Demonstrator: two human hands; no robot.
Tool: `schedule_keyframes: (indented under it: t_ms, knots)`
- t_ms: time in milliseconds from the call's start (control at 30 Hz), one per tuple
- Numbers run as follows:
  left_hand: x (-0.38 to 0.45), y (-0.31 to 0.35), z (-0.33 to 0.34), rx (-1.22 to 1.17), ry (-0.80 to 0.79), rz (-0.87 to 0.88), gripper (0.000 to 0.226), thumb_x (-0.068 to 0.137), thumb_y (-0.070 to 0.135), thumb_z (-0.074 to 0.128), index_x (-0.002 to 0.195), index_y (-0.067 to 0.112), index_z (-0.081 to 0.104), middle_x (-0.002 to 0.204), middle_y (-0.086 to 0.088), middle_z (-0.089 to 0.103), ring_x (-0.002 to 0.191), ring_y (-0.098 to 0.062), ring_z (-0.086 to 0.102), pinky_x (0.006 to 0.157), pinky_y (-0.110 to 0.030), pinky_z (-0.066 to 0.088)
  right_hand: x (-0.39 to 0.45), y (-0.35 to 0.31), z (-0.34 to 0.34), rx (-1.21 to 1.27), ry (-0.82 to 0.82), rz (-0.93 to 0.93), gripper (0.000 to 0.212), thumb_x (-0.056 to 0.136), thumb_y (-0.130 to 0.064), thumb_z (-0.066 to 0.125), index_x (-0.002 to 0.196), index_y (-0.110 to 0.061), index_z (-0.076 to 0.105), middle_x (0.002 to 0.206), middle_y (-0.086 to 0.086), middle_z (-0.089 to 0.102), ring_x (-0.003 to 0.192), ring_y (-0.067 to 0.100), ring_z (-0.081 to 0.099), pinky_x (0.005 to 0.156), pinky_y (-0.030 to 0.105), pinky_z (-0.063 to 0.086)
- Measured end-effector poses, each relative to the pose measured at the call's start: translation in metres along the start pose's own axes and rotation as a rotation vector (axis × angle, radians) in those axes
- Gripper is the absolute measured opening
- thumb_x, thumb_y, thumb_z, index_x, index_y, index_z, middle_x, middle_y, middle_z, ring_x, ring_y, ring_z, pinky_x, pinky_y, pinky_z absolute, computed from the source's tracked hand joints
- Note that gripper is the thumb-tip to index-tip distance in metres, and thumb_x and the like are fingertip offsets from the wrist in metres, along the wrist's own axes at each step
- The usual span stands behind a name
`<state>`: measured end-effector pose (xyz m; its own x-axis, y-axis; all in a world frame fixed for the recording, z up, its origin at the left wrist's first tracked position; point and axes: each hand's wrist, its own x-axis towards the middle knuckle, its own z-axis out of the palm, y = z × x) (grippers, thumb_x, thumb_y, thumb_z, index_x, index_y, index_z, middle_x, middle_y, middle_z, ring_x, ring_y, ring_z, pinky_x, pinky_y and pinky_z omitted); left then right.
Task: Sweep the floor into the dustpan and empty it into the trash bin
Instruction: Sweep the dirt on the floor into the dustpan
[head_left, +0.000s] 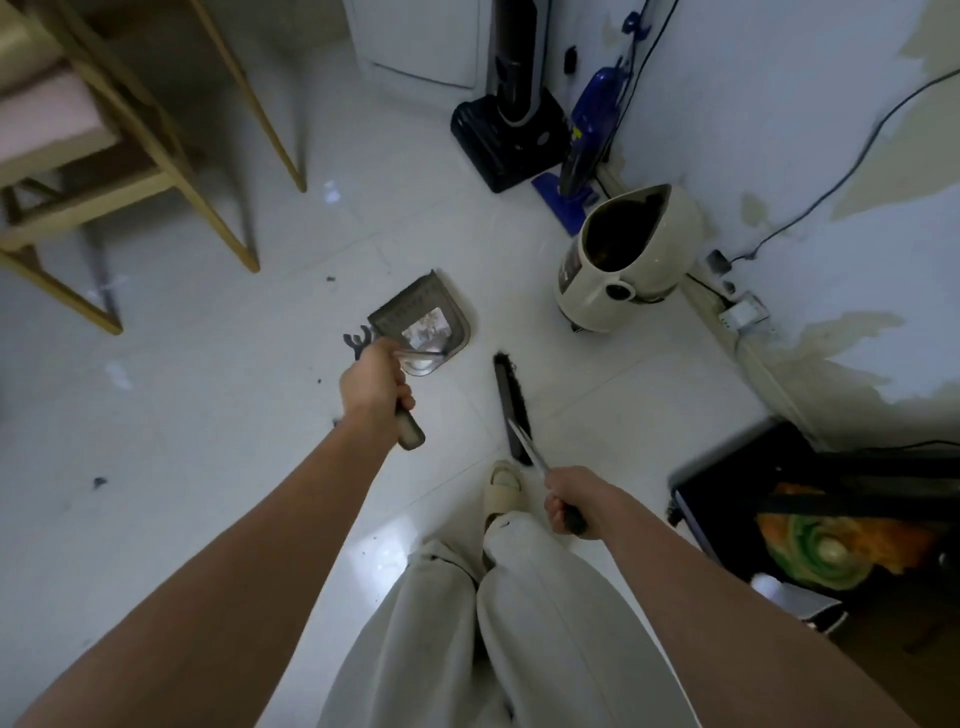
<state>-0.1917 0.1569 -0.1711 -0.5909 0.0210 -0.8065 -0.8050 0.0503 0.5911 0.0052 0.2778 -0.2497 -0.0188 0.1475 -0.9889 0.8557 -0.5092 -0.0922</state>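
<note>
Both fists grip handles: right hand (569, 501) the broom (511, 405), left hand (376, 387) the dustpan (421, 325), holding pale debris just above the floor (208, 415). Keep it level, carry it to the open trash bin (623, 260) beyond, tip slowly

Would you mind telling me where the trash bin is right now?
In the head view the trash bin stands open on the floor at the upper right, against the wall, just right of the dustpan and in front of the blue vacuum.
</note>
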Motion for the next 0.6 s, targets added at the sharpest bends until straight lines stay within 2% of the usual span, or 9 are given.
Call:
schedule_keyframes:
  t_ms: [67, 233, 367, 467, 533, 600]
  knots:
    - [-0.001, 0.014, -0.023, -0.117, 0.029, 0.012, 0.029, 0.09, 0.013, 0.045, 0.062, 0.017, 0.036, 0.037, 0.009, 0.031, 0.028, -0.008, 0.024, 0.037, -0.02, 0.025, -0.008, 0.0, 0.03, 0.05, -0.032, 0.006, 0.031, 0.097, -0.006, 0.028, 0.071, -0.009, 0.044, 0.054, 0.003, 0.039, 0.025, 0.007, 0.032, 0.031, 0.01, 0.027]
    - [-0.025, 0.028, -0.055, -0.159, -0.04, 0.107, 0.032, 0.089, 0.01, 0.047, 0.06, 0.018, 0.036, 0.039, 0.009, 0.03, 0.034, -0.008, 0.024, 0.042, -0.023, 0.024, -0.026, -0.018, 0.079, 0.062, -0.122, -0.026, 0.031, 0.097, -0.003, 0.025, 0.071, -0.01, 0.039, 0.04, 0.002, 0.035, 0.022, 0.007, 0.028, 0.03, 0.007, 0.024]
    - [-0.039, 0.053, -0.086, -0.382, -0.339, 0.123, 0.042, 0.093, 0.014, 0.046, 0.055, 0.022, 0.031, 0.04, 0.009, 0.023, 0.036, -0.008, 0.019, 0.038, -0.019, 0.021, -0.046, -0.042, 0.089, 0.112, -0.224, -0.017, 0.039, 0.101, -0.007, 0.03, 0.063, -0.014, 0.033, 0.033, 0.0, 0.031, 0.02, 0.007, 0.027, 0.027, 0.008, 0.022]
    - [-0.045, 0.074, -0.103, -0.544, -0.573, 0.061, 0.047, 0.09, 0.023, 0.047, 0.047, 0.021, 0.031, 0.038, 0.008, 0.022, 0.033, -0.008, 0.02, 0.038, -0.02, 0.018, -0.064, -0.055, 0.094, -0.043, -0.19, -0.094, 0.034, 0.101, -0.007, 0.034, 0.067, -0.011, 0.038, 0.041, 0.001, 0.034, 0.023, 0.007, 0.028, 0.027, 0.011, 0.023]
    - [-0.046, 0.077, -0.104, -0.529, -0.568, 0.048, 0.05, 0.094, 0.024, 0.047, 0.047, 0.022, 0.028, 0.038, 0.008, 0.02, 0.032, -0.007, 0.02, 0.034, -0.019, 0.017, -0.069, -0.063, 0.098, -0.24, -0.1, -0.201, 0.032, 0.1, -0.007, 0.036, 0.069, -0.007, 0.043, 0.049, 0.005, 0.038, 0.03, 0.011, 0.033, 0.029, 0.015, 0.027]
    - [-0.04, 0.077, -0.105, -0.427, -0.427, 0.056, 0.05, 0.099, 0.023, 0.046, 0.053, 0.023, 0.024, 0.042, 0.008, 0.018, 0.033, -0.007, 0.017, 0.032, -0.019, 0.017, -0.074, -0.073, 0.101, -0.418, -0.025, -0.289, 0.031, 0.099, -0.007, 0.034, 0.07, -0.005, 0.045, 0.053, 0.009, 0.042, 0.04, 0.016, 0.037, 0.033, 0.022, 0.03]
